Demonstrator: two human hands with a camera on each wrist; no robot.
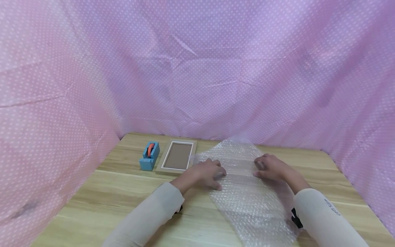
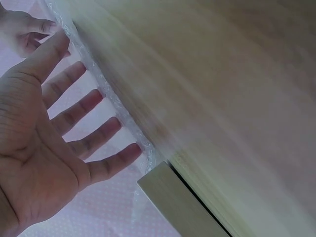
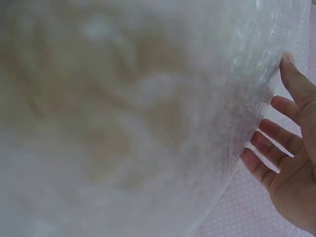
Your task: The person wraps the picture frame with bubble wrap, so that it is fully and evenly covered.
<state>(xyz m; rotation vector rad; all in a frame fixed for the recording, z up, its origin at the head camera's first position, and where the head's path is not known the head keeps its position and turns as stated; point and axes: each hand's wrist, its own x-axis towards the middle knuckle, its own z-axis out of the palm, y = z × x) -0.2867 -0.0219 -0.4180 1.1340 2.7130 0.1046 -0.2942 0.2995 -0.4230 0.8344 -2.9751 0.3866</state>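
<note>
Left hand [image 1: 207,172] and right hand [image 1: 273,168], fingers spread, flank the wrap [image 1: 239,187], long axis eleven-to-five; frame [image 1: 177,156] nearer left, at ten o'clock.

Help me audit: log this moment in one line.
left hand: touching wrap; right hand: touching wrap; frame: left of wrap; dispenser: left of frame
</note>
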